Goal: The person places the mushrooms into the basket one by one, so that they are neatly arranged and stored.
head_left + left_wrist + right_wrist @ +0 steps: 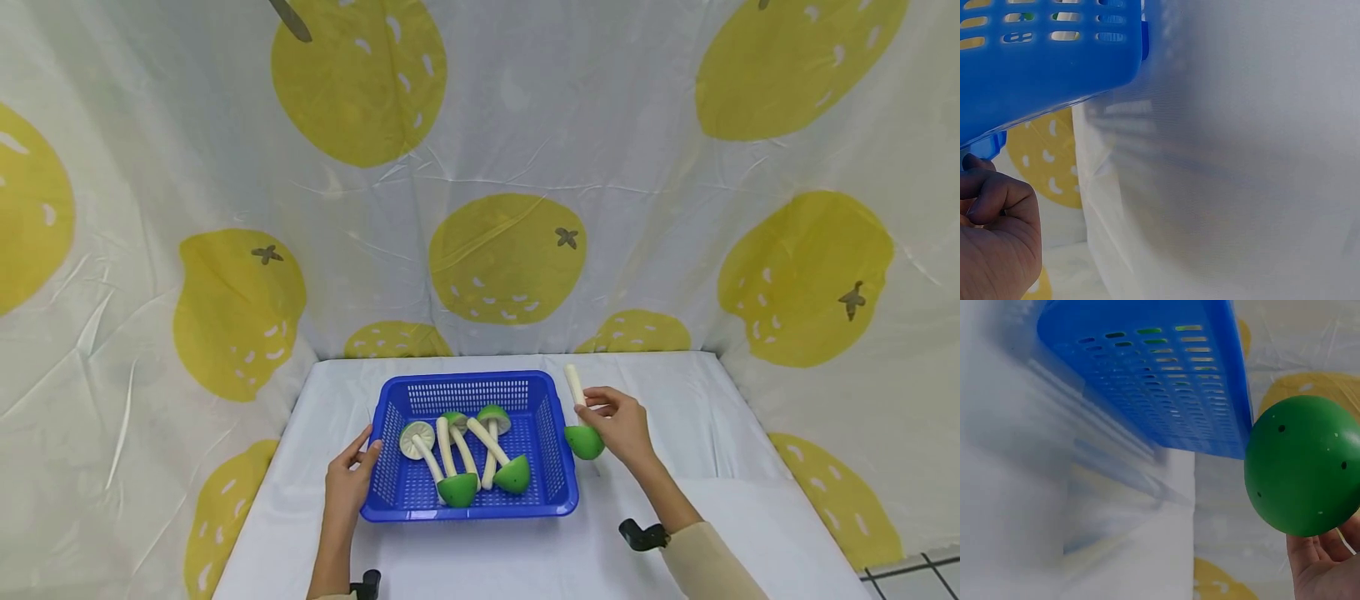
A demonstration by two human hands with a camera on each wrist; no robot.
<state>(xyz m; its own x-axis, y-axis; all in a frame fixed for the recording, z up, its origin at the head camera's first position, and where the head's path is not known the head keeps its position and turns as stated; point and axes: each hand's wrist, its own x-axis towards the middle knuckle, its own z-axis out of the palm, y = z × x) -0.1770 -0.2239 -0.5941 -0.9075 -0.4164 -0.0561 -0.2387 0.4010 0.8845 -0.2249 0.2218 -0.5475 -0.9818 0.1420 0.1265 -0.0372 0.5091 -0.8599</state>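
Note:
A blue plastic basket (pixel 465 514) with slotted sides stands in the middle of the white-covered table. Several toy mushrooms with green caps and pale stems lie inside it, one green cap (pixel 457 490) near the front wall. At the basket's left rim, my left hand (pixel 348 482) grips the edge between thumb and fingers. My right hand (pixel 621 425) pinches another toy mushroom (pixel 583 443) by its stem, just outside the basket's right wall. That mushroom is cap down, stem pointing up. Its dotted green cap (pixel 1304 465) hides part of the right fingers in the right wrist view.
White cloth (pixel 480 558) covers the table. A curtain printed with yellow fruit (pixel 507 258) hangs behind and along both sides. Black wrist mounts (pixel 642 535) sit at both wrists. Floor tiles (pixel 915 582) show at the lower right.

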